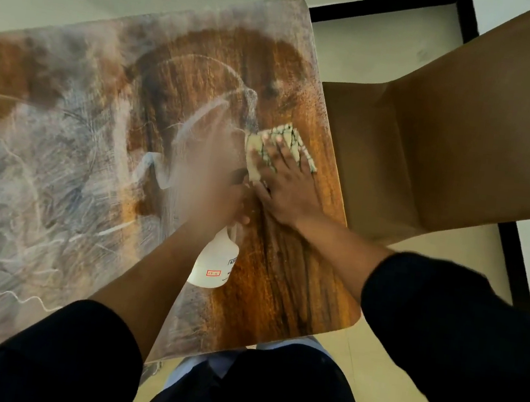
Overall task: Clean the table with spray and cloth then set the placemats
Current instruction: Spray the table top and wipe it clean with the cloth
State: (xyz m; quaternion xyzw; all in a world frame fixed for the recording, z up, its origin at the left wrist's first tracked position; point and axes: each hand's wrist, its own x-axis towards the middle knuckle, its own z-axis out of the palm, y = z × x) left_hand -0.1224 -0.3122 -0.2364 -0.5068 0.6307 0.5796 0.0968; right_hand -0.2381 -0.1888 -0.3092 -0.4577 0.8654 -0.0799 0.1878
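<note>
Right hand (pixel 283 186) flat, fingers spread, pressing checked cloth (pixel 280 149) on wooden table (pixel 282 269) right of frame centre, near table's right edge. Left hand (pixel 221 192) grips neck of white spray bottle (pixel 216 261), just beside the cloth, bottle body lower centre. Brown chair (pixel 448 139) upper right, dark sleeves bottom of frame

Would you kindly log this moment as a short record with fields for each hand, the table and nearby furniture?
left hand: grips the spray bottle, held above the table
right hand: fingers spread, pressing the cloth flat
table: wood grain, white smears at left, cleaner at right
chair: brown, beside the right edge
placemats: none visible
</note>
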